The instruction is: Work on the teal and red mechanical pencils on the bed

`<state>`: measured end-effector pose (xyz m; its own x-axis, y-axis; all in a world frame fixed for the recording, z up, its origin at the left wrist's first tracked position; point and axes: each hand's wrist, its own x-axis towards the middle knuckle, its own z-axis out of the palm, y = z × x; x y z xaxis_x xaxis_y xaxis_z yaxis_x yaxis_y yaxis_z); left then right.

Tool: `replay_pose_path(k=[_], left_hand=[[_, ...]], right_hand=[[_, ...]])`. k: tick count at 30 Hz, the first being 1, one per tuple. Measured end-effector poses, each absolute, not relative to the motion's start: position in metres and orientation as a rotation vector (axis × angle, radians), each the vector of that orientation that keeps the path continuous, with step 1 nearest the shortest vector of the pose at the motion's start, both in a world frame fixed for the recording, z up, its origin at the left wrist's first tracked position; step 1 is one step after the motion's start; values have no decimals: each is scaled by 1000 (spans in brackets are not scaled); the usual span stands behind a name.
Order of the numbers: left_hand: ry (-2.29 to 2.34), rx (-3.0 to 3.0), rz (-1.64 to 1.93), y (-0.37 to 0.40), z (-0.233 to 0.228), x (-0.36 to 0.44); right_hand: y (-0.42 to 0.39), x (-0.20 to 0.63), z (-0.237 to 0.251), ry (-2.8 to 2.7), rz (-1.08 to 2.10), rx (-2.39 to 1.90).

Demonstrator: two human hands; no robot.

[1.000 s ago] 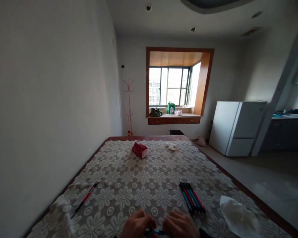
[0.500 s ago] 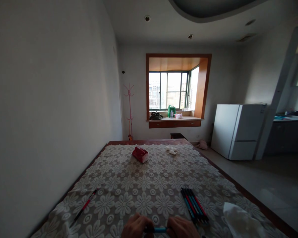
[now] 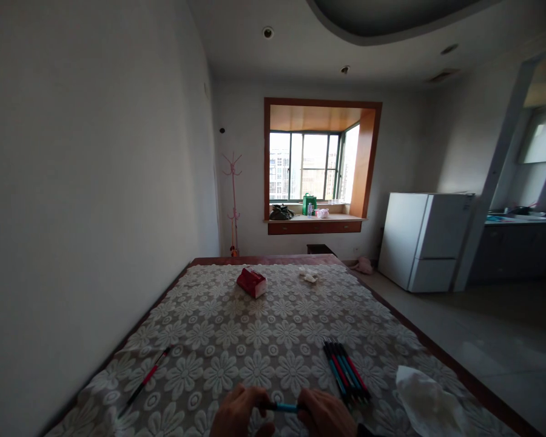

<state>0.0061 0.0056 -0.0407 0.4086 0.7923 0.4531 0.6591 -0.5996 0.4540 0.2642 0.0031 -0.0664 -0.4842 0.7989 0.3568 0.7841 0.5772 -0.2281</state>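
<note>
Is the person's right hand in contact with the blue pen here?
Touching. The head view shows the right hand closed over one end of the blue pen, with no gap between them.

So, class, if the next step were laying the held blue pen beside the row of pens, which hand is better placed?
Probably the right hand: it grips one end of the blue pen and sits nearer the row of pens than the left hand.

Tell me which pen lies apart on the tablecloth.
The red-and-black pen at left; the bundled pens lie at right, and the left hand and right hand hold the blue pen.
</note>
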Motion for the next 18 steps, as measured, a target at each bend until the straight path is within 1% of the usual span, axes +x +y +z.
replay_pose_path(k=[5,9,13,18], left_hand=[[1296,2479,921,5,-40,7],[1229,2476,960,7,-41,6],[1237,2485,900,8,-44,6],[1220,2431,1012,8,-43,6]], right_hand=[[-2,260,-52,-2376,25,-1155],[-4,259,-48,-2326,-3,-1181],[-4,258,-47,-2355,5,-1169],[-6,257,-45,-2329,-22,-1132]])
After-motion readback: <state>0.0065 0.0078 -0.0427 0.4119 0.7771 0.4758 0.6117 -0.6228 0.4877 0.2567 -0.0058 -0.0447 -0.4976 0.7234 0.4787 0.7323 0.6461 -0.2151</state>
